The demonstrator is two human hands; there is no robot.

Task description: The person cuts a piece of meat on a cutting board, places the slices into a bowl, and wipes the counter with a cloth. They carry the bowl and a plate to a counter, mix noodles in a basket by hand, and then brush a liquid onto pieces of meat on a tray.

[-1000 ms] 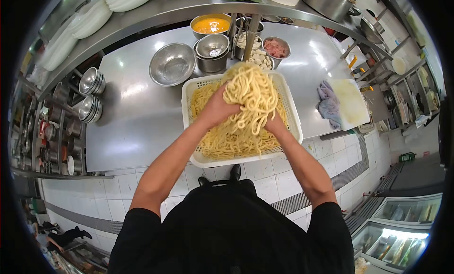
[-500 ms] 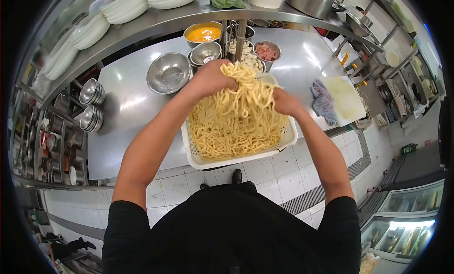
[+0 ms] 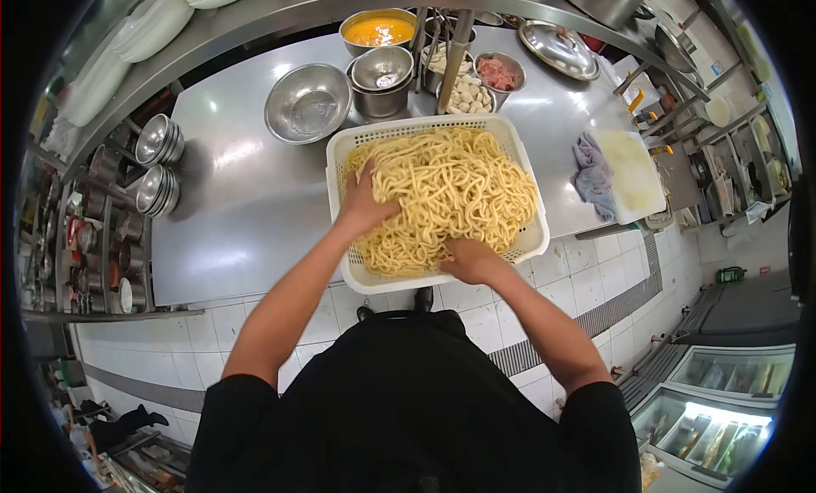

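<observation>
both hands in the noodle basket

a heap of thick yellow noodles (image 3: 450, 187) fills the white slotted basket (image 3: 367, 282), which stands on the steel table (image 3: 246, 212), its near edge at the table's front edge. the left hand (image 3: 365, 206) lies on the heap at the basket's left side, palm down, fingers pushed in among the strands. the right hand (image 3: 470, 259) is at the basket's near rim, its fingertips buried under the noodles. for both hands the strands hide the fingers, so i cannot tell whether they are gripping or just pressing.

just beyond the basket's far rim stand a wide empty steel bowl (image 3: 308, 102), a small pot with a bowl set in it (image 3: 382, 81), a bowl of white balls (image 3: 467, 95) and a bowl of pink mince (image 3: 498, 71). farther back is a bowl of orange sauce (image 3: 379, 30). right of the basket lie a grey cloth (image 3: 592, 174) and a white cutting board (image 3: 631, 177), touching. well left of the basket are stacks of small steel bowls (image 3: 158, 141).
</observation>
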